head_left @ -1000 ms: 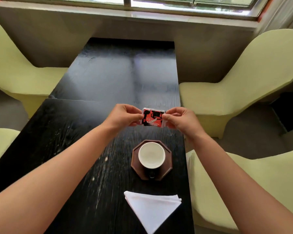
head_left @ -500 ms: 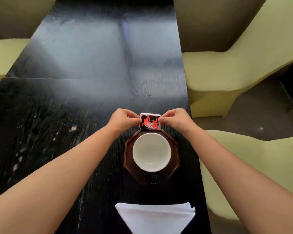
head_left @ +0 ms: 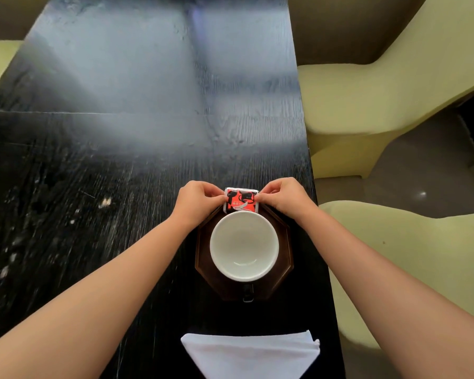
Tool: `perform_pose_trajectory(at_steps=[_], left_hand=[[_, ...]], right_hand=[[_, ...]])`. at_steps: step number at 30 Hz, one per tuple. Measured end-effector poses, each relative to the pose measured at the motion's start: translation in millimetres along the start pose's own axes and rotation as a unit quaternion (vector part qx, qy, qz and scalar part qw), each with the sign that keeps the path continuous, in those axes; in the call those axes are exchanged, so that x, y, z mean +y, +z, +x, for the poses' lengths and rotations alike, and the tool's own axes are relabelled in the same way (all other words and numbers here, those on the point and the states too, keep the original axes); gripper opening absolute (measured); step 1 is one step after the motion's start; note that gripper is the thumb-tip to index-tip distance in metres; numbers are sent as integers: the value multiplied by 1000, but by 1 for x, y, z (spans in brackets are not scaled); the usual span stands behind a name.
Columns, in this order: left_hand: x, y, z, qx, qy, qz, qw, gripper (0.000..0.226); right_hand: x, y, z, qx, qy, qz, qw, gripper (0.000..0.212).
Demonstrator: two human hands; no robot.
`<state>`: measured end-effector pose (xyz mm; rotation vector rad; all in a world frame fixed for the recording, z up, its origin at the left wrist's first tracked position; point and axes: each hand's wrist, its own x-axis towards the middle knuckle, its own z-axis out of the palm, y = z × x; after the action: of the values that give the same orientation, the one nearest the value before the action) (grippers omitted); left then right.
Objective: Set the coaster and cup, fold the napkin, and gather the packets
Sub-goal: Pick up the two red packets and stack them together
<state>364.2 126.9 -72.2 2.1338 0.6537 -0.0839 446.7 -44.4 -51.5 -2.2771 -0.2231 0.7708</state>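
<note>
The step in hand looks like the last one, gathering the packets: the white cup (head_left: 244, 246) already stands on the dark octagonal coaster (head_left: 284, 258), and the white napkin (head_left: 251, 354) lies folded into a triangle on the tabletop (head_left: 107, 165) just nearer the person, point toward them. The red, black and white packets (head_left: 241, 200) are held as one small squared stack at the far edge of the coaster, just beyond the cup's rim; whether the stack already rests on the coaster or hangs just above it cannot be told from this view, nor how many packets it holds. The left hand (head_left: 196, 202) pinches the stack's left end between thumb and curled fingers, and the right hand (head_left: 283, 196) pinches the right end in the same way, so both hands are clamped on it from opposite sides. Both forearms reach forward from the lower corners and converge, passing either side of the cup, wrists roughly level. The next move, as I judge it, calls for settling the stack flat and square beside the cup, then letting go with both hands evenly so the packets do not slide apart or tip against the rim.
</note>
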Motion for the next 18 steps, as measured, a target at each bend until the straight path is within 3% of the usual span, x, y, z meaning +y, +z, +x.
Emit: perform_pose_trajectory(at_steps=[12,18], left_hand=[[-2,-2,-2,-19,-37,-54,998,15],[-1,1,-6,-6,-37,-54,998,7]], right_hand=[[3,1,-3,8,-1,-9,1000,19],[4,1,-3,11,-2,4,1000,13]])
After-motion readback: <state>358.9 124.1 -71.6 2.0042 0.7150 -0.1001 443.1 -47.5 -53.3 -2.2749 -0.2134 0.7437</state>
